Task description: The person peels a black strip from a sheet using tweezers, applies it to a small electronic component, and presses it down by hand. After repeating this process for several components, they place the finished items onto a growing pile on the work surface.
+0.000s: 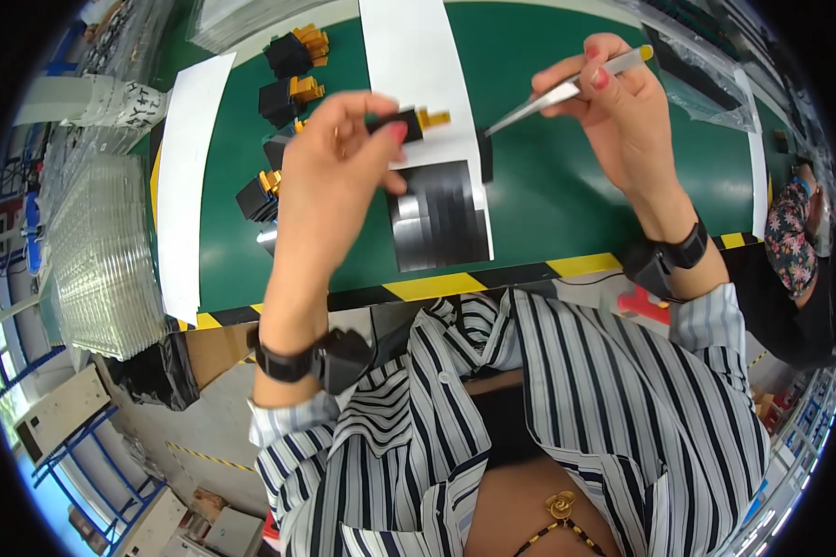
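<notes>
My left hand, blurred at the fingers, pinches a small black display module with an orange flex cable pointing right. Between the thumb and fingers of my right hand is a pair of metal tweezers with a yellow end. Their tips point down-left to a thin black strip at the white sheet's right edge; whether they grip it I cannot tell. Below the module lies a dark glossy sheet of strips. Left of it, partly behind my left hand, are several stacks of similar modules.
The green work mat has a black-and-yellow taped front edge. White paper strips lie on it. Stacked clear plastic trays stand at the left, and clear plastic bags lie at the back right. Another person's patterned sleeve shows at far right.
</notes>
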Tool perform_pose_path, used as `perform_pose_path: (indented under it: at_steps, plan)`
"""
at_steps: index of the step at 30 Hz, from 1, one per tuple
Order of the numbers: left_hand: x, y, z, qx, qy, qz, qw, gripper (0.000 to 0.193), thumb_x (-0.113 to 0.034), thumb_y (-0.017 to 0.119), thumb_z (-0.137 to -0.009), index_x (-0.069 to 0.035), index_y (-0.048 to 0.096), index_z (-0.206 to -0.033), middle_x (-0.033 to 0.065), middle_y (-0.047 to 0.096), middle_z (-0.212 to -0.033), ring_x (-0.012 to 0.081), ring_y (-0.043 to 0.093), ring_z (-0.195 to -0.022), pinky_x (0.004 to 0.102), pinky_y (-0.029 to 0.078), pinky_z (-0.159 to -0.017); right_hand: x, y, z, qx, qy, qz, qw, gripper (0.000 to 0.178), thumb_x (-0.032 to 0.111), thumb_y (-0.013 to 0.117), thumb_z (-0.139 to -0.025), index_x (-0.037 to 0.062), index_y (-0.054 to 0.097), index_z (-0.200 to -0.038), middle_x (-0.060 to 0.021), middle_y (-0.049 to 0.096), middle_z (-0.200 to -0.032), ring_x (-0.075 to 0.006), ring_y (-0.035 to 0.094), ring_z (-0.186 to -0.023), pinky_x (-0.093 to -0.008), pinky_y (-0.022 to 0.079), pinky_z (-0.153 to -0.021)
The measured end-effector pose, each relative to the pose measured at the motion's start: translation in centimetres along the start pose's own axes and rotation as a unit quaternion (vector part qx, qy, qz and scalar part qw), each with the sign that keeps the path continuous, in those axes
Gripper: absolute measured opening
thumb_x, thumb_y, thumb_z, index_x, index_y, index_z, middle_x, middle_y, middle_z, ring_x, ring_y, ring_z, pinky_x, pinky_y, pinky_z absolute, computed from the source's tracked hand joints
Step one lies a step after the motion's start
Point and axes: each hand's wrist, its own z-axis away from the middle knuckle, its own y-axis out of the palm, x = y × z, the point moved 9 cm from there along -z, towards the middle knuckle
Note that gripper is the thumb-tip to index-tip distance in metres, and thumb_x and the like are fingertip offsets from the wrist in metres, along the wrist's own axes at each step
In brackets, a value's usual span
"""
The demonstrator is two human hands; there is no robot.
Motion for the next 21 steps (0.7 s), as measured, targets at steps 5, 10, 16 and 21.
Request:
perform_pose_path:
  at_steps: [5,10,16,21]
  plan:
    - [-0.2,2.7,-4.8,0.051,-0.011,0.196,0.979,0.021,-0.001,0.056,-0.079,0.001,0.054,-0.100,0.0031,0.055,-0.073,0.0112,0.055,-0.062,0.0231,0.048,-0.058,0.5,-1.5,-0.3,-0.055,-0.054,-0.012,0.997,0.016,0.015,0.051,-0.086,0.0055,0.042,-0.093,-0.0189,0.058,-0.089,-0.0247,0.060,-0.081,-0.0312,0.051,-0.066]
    - [2.3,3.3,-5.6,0.045,-0.063,0.279,0.957,0.023,-0.002,0.057,-0.078,0.002,0.055,-0.101,0.0026,0.055,-0.073,0.0107,0.054,-0.062,0.0230,0.047,-0.058,0.3,-1.6,0.7,-0.056,-0.052,-0.011,0.997,0.015,0.011,0.052,-0.085,0.0054,0.040,-0.092,-0.0195,0.058,-0.088,-0.0273,0.060,-0.081,-0.0329,0.052,-0.067]
    - [2.5,3.9,-5.4,0.037,-0.059,0.257,0.964,0.022,-0.002,0.058,-0.078,0.002,0.056,-0.099,0.0020,0.056,-0.074,0.0091,0.053,-0.063,0.0218,0.045,-0.060,-0.6,-2.3,0.3,-0.068,-0.022,0.008,0.997,0.012,0.007,0.050,-0.086,0.0047,0.040,-0.091,-0.0201,0.059,-0.086,-0.0283,0.060,-0.083,-0.0333,0.053,-0.068]
    - [2.4,4.4,-5.3,0.047,-0.046,0.245,0.967,0.021,-0.002,0.058,-0.077,0.002,0.056,-0.098,0.0018,0.057,-0.076,0.0079,0.053,-0.066,0.0209,0.044,-0.062,-1.5,-2.9,0.1,-0.097,-0.011,0.020,0.995,0.011,0.006,0.049,-0.086,0.0044,0.040,-0.092,-0.0199,0.058,-0.087,-0.0288,0.060,-0.085,-0.0336,0.053,-0.069]
